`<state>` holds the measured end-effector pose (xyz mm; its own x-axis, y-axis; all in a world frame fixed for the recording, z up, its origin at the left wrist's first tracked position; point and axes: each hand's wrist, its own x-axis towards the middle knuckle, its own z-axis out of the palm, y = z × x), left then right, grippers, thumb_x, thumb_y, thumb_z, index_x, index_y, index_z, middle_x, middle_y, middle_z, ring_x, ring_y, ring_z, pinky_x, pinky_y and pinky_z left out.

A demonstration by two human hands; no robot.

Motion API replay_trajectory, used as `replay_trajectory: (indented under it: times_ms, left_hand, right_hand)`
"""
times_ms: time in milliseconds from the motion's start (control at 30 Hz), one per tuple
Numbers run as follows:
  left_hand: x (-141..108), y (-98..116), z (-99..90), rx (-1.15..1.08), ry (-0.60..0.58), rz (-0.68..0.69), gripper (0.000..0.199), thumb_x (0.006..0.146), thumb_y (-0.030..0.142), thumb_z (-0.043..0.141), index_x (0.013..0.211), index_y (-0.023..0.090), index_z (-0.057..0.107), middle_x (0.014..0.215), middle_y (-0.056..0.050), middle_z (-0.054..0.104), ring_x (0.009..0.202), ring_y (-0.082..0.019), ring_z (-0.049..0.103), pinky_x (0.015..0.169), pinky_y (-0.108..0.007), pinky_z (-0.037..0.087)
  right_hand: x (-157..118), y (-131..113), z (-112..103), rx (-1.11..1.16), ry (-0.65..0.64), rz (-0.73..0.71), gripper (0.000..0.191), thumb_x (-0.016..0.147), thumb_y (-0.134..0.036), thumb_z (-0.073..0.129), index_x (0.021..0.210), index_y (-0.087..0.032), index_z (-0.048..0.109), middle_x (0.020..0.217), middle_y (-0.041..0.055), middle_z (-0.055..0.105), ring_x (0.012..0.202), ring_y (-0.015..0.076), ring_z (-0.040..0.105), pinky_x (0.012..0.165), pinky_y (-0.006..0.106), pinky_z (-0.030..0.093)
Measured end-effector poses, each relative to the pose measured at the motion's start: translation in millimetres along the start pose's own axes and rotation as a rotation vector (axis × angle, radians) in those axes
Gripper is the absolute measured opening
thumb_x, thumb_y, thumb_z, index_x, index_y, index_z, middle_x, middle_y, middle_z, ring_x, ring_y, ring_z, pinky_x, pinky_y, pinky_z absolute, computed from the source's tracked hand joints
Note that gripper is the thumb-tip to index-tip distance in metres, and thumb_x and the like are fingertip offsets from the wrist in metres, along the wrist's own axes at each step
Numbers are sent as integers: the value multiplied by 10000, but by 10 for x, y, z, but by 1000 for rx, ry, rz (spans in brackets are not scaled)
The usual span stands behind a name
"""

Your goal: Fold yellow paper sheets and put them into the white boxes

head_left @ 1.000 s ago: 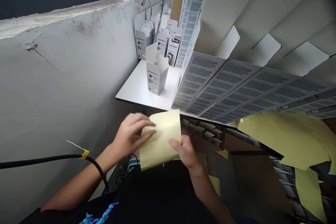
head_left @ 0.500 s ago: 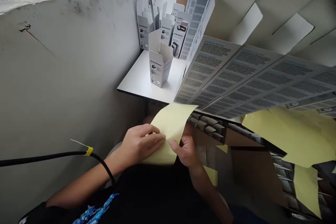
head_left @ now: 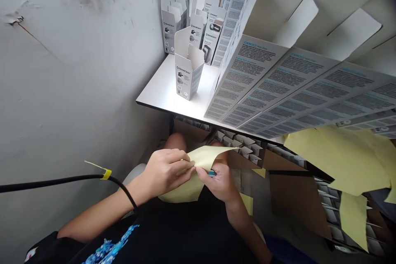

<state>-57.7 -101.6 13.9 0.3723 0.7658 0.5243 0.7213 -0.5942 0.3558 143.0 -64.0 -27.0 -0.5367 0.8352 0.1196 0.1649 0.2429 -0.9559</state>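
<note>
A pale yellow sheet of paper (head_left: 204, 156) is bent between my two hands above my lap, its far corner pointing right and its lower part hanging towards my shirt. My left hand (head_left: 168, 173) is closed, fingertips and thumb pinching the sheet near its middle. My right hand (head_left: 219, 181) is closed too, its thumb pressed on the paper right beside the left fingertips. A small teal and dark object (head_left: 212, 173) shows by the right fingers; what it is I cannot make out.
On the white table (head_left: 154, 90) ahead stands an open-topped carton (head_left: 185, 78), with several cartons behind it. Many cartons (head_left: 256, 78) are stacked at right. Yellow sheets (head_left: 337, 165) and boxes of cartons (head_left: 244, 148) lie lower right. A black cable (head_left: 62, 182) crosses by my left forearm.
The sheet has folded over at my fingers; its upper part has tipped down and to the right. My hands have drawn closer together. The teal object has come into sight.
</note>
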Motion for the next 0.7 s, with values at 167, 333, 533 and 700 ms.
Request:
replay_trajectory:
  times_ms: [167,333,533,700]
  left_hand:
    - [-10,-10,11,-27,41,4,86,841,129,709,904,172,669,794,-15,704,650,-130,607,592,-263,444]
    - [23,-64,-28,-369,58,-202,75,883,109,659,831,157,685,764,-30,679,612,-100,574,541,-214,433]
    - [57,-243,-119,-537,164,-291,136,906,94,625,819,173,694,739,-12,664,684,-117,625,633,-216,496]
    - [149,-430,-45,-504,104,-261,135,889,124,636,798,188,711,740,-5,686,670,-118,653,623,-186,514]
  right_hand:
    - [-9,-5,43,-28,31,-18,374,915,-364,573,603,-157,559,608,7,525,622,113,524,638,220,459]
    - [-39,18,-102,-48,63,-17,362,880,-311,581,561,-144,543,553,-9,488,541,81,452,537,194,378]
    - [-726,294,-1078,71,353,-29,122,692,-314,733,691,-191,734,690,26,688,630,180,643,600,263,531]
    - [-1186,352,-2238,167,1286,-342,276,571,-329,742,819,-209,732,874,37,732,822,220,704,734,337,583]
